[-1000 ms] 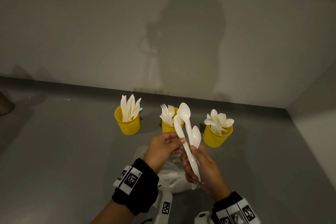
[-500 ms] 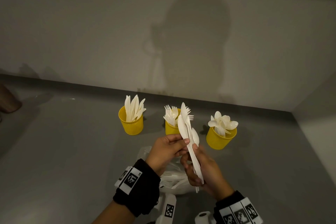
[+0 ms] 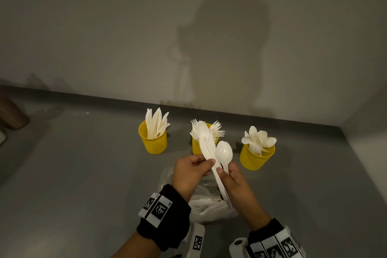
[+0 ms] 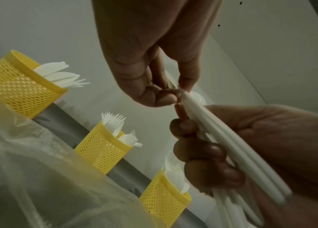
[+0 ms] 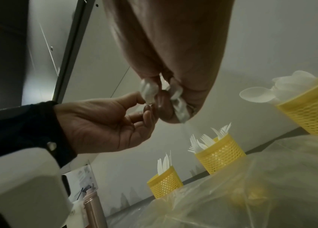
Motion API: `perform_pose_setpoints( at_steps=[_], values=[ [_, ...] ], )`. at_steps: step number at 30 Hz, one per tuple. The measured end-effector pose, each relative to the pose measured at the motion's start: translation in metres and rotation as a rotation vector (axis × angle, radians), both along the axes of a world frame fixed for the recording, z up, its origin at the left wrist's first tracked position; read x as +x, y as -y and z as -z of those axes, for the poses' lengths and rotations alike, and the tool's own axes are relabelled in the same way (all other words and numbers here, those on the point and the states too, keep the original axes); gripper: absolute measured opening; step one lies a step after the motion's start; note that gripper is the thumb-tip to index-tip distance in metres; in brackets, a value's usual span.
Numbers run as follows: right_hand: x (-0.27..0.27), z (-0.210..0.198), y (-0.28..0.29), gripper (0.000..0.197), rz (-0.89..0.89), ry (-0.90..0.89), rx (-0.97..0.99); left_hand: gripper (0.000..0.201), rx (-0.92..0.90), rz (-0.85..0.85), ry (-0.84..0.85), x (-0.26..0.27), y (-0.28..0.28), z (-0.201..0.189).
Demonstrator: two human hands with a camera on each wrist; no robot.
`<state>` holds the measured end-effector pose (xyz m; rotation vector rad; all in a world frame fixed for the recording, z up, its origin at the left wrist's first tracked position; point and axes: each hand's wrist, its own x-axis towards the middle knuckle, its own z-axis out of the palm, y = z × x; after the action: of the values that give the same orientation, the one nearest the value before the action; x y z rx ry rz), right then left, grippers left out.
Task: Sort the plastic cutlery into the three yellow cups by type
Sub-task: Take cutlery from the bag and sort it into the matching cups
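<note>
Right hand (image 3: 236,186) has its fingers curled round a bundle of white cutlery (image 3: 211,159), gripping the handles low down, thumb across the front; the left wrist view shows the curled fingers (image 4: 209,155) wrapping several handles that run back across the palm. Left hand (image 3: 188,172) pinches the bundle higher up between thumb and fingertips, remaining fingers loosely bent, palm not closed. Bundle is held in the air in front of the middle cup (image 3: 196,146), above a clear plastic bag (image 3: 211,207) that lies just nearer than that cup with more white cutlery inside. One spoon (image 3: 224,153) stands out from the bundle on the right-cup side, bowl facing the camera; another spoon bowl tops the bundle, overlapping the middle cup's forks (image 3: 215,128) in the head view. Middle cup holds forks; the left cup (image 3: 154,140) beside it holds knives, the right cup (image 3: 256,157) on the other side holds spoons, all three upright on the grey counter (image 3: 73,174), apart from each other. Versus half a second ago: the bundle was pressed together flat and edge-on, now it is fanned and the spoon has separated out to the side; both hands keep the same grips and sit in about the same spot before the middle cup. Cups unchanged.
</note>
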<state>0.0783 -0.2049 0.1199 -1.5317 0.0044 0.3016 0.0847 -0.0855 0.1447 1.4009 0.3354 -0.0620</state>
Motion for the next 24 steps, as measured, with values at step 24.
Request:
perform_pose_setpoints(
  at_steps=[24],
  values=[
    [0.012,0.005,0.0,0.011,0.019,-0.164,0.054,0.026,0.233,-0.453,0.13,0.068,-0.132,-0.016]
  ],
)
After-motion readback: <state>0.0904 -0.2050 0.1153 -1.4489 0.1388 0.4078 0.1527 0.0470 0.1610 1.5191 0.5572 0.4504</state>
